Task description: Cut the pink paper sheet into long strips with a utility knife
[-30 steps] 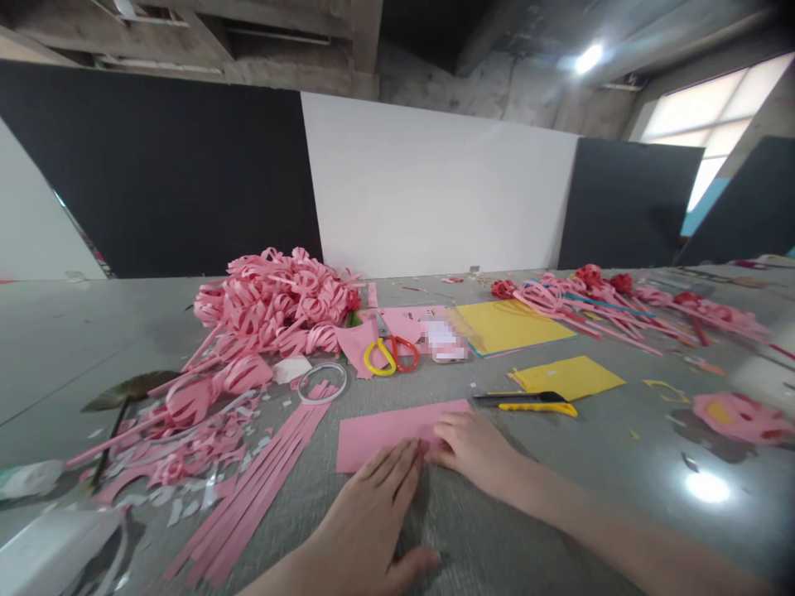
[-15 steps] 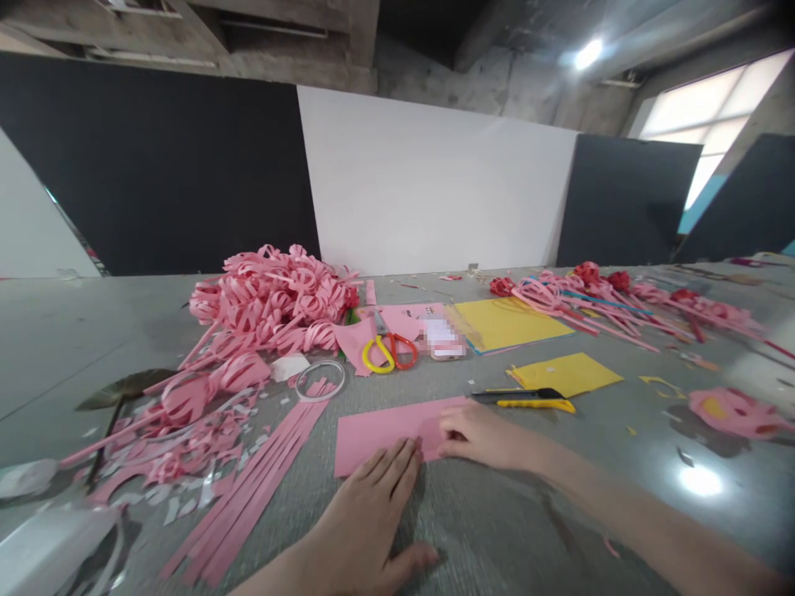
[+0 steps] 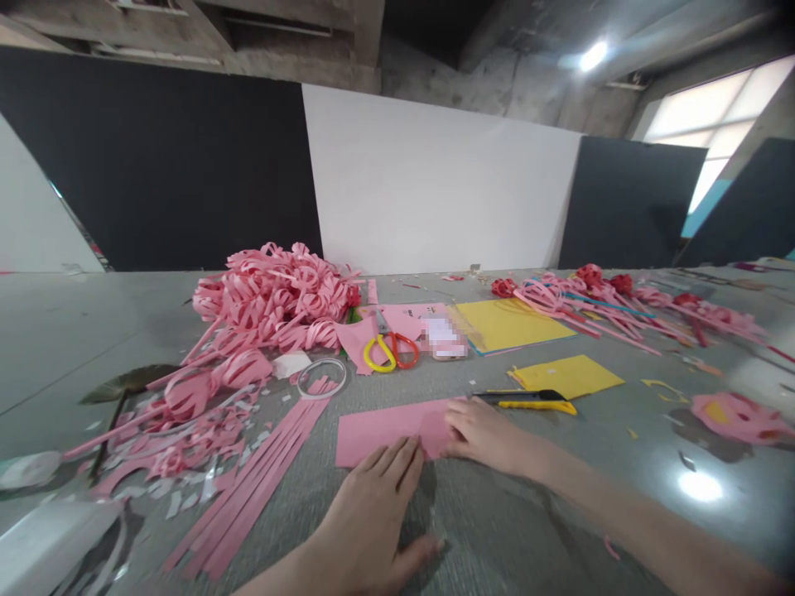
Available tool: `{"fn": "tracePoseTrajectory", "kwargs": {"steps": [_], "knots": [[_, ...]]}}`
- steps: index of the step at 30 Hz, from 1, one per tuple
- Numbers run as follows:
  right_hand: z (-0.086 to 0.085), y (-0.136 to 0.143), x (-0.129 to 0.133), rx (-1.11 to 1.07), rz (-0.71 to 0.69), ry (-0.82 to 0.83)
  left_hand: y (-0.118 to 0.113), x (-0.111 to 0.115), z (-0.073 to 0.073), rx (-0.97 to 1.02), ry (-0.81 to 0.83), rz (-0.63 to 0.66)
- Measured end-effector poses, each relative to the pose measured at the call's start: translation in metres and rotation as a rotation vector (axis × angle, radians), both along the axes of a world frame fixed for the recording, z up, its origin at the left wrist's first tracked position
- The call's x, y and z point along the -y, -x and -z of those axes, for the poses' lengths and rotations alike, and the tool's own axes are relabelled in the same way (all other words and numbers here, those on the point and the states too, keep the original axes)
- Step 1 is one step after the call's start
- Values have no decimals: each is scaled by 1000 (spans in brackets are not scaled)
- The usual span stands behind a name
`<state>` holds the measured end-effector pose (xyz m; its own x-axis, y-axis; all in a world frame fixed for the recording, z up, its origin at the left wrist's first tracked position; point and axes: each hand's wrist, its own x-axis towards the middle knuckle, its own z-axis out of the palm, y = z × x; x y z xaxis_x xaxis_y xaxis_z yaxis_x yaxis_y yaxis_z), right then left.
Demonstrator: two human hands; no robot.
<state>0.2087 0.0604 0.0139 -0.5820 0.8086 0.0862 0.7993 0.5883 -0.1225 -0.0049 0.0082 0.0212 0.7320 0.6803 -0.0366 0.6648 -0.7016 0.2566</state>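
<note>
A pink paper sheet (image 3: 378,430) lies on the grey table in front of me. Flat on its lower edge rests my left hand (image 3: 376,501), fingers stretched out and thumb spread to the right. My right hand (image 3: 481,432) touches the sheet's right end, its fingers curled; whether they pinch the paper's edge is hard to make out. Just beyond my right hand lies a yellow and black cutter knife (image 3: 537,403). Scissors (image 3: 390,351) with one yellow and one red handle sit above the sheet, near a roll of clear tape (image 3: 321,379).
Pink strips (image 3: 267,480) and scraps lie left, below a big pile of pink paper curls (image 3: 277,294). Yellow sheets (image 3: 513,324), a phone (image 3: 444,338) and pink and red paper flowers (image 3: 596,290) lie farther back. A white box (image 3: 55,542) stands at lower left.
The pink sheet looks slightly narrower from front to back. My right hand has shifted slightly right, and my left hand remains flat in nearly the same place.
</note>
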Motion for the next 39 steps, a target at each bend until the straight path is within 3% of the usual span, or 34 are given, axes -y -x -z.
{"fn": "tracePoseTrajectory", "kwargs": {"steps": [6,12,21,39], "knots": [[1,3,4,-57,-57,9,-3,2,-4,24,-49,-27],[3,0,1,-136,-60,7,2,1,3,73,41,88],[-12,-13,-6,-232,-137,280,3,1,1,33,105,76],[-12,-13,-3,35,-36,69,1,2,-3,-1,113,58]]}}
